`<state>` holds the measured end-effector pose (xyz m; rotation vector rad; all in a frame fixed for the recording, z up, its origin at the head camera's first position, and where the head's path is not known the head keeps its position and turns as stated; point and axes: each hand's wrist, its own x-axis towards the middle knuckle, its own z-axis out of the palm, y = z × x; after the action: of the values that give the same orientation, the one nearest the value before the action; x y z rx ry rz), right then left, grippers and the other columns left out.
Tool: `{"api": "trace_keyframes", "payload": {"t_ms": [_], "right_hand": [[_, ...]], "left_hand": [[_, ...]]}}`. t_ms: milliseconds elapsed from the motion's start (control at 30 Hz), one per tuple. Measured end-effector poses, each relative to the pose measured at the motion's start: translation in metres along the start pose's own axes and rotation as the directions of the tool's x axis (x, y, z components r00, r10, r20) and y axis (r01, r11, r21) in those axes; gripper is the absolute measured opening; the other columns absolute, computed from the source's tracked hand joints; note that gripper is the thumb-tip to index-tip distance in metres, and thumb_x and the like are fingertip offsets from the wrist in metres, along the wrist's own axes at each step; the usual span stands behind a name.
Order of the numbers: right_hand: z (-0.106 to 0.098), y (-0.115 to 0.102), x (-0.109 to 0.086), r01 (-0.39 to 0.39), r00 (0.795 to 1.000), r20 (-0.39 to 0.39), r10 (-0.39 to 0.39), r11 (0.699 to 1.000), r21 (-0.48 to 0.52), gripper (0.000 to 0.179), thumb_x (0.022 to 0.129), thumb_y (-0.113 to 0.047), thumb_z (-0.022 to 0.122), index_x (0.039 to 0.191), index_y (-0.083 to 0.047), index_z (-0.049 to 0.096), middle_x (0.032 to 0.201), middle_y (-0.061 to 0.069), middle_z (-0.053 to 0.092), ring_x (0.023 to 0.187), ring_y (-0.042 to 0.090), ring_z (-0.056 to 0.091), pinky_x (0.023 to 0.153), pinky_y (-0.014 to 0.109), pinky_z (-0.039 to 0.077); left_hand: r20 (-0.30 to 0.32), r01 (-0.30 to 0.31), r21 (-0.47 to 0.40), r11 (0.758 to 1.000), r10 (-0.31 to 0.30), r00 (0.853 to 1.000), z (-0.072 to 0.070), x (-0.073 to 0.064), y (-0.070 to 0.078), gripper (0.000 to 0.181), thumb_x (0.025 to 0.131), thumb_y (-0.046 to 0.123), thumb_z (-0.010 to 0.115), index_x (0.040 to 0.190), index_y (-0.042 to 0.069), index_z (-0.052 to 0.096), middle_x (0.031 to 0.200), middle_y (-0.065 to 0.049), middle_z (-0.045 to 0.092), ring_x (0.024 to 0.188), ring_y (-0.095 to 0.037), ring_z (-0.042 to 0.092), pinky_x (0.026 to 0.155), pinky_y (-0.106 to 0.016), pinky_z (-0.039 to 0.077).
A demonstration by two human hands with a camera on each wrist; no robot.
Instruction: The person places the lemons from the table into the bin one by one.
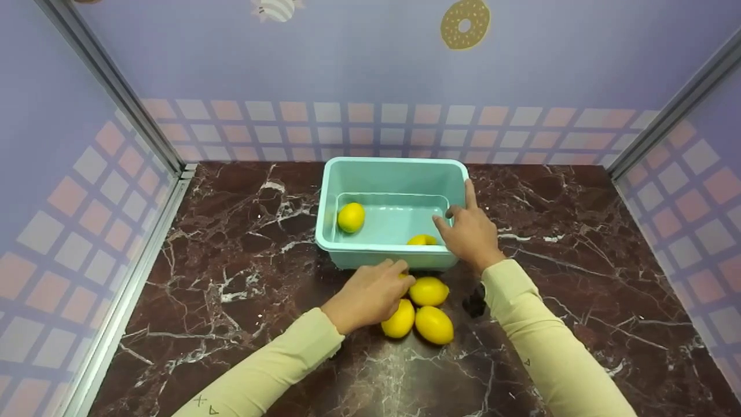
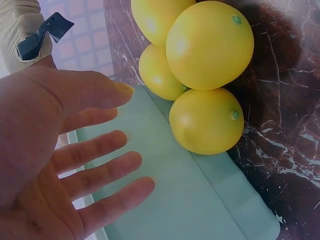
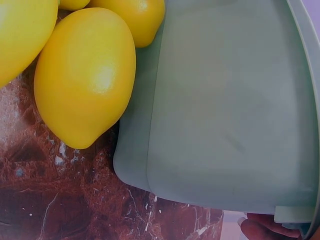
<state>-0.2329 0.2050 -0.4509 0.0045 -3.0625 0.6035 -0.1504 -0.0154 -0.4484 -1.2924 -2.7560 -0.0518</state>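
Note:
A light teal plastic tub stands on the table with a lemon at its left inside and another lemon partly hidden behind its front wall. Several lemons lie grouped before it, among them a lemon by the front wall and a nearer lemon. Over the group's left side reaches my left hand; in the left wrist view its fingers are straight and spread, apart from the lemons. My right hand holds the tub's right rim, fingers on both sides of it.
The table has a dark red marbled top. A lilac back wall with pink and white squares rises just behind the tub, and side panels stand left and right. A black device is strapped at the right sleeve.

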Motion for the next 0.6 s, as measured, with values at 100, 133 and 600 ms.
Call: {"api": "trace_keyframes", "payload": {"t_ms": [100,133,600], "right_hand": [[0.0002,0.0001,-0.0001,0.007,1.000,-0.005,-0.007,1.000,0.002,0.053,0.094,-0.049,0.050,0.114,-0.004,0.067,0.164,0.010,0.002,0.102,0.039,0.061,0.075,0.055,0.051],[0.0003,0.0002,0.0000,0.008,1.000,-0.004,-0.008,1.000,0.001,0.053,0.094,-0.050,0.050,0.114,-0.004,0.067,0.164,0.010,0.002,0.102,0.039,0.061,0.075,0.055,0.051],[0.0009,0.0006,-0.0002,0.009,1.000,-0.015,-0.009,1.000,0.012,0.052,0.094,-0.049,0.050,0.114,-0.004,0.067,0.164,0.011,0.004,0.108,0.040,0.060,0.077,0.055,0.051]], "left_hand": [[0.004,0.001,-0.004,1.000,-0.001,1.000,0.0016,0.0005,-0.0001,0.018,0.087,0.012,0.061,0.102,0.017,0.069,0.102,-0.001,0.060,0.079,-0.019,0.056,0.054,-0.032,0.052],[0.004,0.001,-0.005,1.000,-0.001,1.000,0.0022,0.0007,-0.0002,0.018,0.087,0.012,0.061,0.102,0.017,0.069,0.102,-0.001,0.060,0.078,-0.019,0.056,0.054,-0.032,0.052],[-0.006,-0.014,0.011,1.000,0.014,1.000,0.0093,0.0009,-0.0020,0.018,0.088,0.014,0.062,0.103,0.016,0.070,0.104,-0.002,0.060,0.082,-0.019,0.059,0.056,-0.033,0.054]]}}
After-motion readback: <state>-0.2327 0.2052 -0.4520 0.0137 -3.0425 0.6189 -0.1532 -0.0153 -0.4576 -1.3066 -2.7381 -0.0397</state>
